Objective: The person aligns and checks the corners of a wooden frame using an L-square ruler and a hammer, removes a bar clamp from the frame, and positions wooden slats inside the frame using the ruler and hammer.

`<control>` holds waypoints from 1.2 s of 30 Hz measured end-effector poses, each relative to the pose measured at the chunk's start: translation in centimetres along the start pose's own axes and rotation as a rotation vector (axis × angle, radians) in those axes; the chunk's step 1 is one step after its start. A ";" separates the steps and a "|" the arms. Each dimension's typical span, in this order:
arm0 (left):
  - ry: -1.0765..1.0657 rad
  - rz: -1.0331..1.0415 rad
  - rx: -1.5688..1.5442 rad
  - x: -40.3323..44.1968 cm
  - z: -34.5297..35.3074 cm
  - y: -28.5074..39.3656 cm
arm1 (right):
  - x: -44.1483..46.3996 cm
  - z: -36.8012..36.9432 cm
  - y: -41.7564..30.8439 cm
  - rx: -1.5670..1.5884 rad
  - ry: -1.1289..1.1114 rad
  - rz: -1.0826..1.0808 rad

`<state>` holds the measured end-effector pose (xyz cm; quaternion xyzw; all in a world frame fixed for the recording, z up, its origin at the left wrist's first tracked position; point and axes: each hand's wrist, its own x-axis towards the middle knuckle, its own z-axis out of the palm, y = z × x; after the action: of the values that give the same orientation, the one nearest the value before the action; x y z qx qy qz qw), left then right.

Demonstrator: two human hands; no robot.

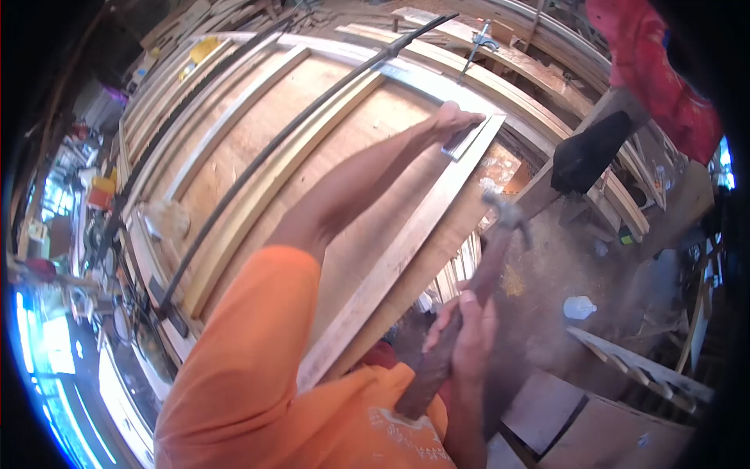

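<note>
My right hand [475, 332] is wrapped round the dark wooden handle of a hammer [488, 270]. The hammer's metal head points up and away from me, slightly blurred. At the far end of a long pale wooden slat [406, 246], my left hand [457, 119] is closed on a short pale strip [461, 145]. Its fingertips are partly hidden. The slat runs along the near edge of a large wooden panel frame [211, 254], whose plywood sheet [367, 191] shows between several cross slats.
A long dark bar [269, 152] crosses the frame. At the far edge is a clamp [478, 45]. To the right are a person in red clothing [664, 74], timber trestles and a plastic jug [579, 308] on the floor. Boards [605, 430] lie at lower right.
</note>
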<state>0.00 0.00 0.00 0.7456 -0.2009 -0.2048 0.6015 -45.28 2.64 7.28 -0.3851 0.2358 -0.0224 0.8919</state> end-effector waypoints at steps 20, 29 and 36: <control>0.956 -0.503 0.705 -69.6 -6.9 12.3 | 0.2 -5.4 -12.7 -1.555 -1.619 -0.568; 1.243 -0.716 0.724 -75.9 -5.9 -3.0 | -7.7 5.0 1.8 -1.425 -2.336 -1.327; 1.082 -0.661 0.686 -76.4 -8.3 -5.9 | -13.2 4.3 7.2 -0.918 -2.541 -1.716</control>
<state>-59.01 49.60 0.67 0.9113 0.3082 0.0964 0.2555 -56.08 13.53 10.16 0.3884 0.9148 0.1043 -0.0383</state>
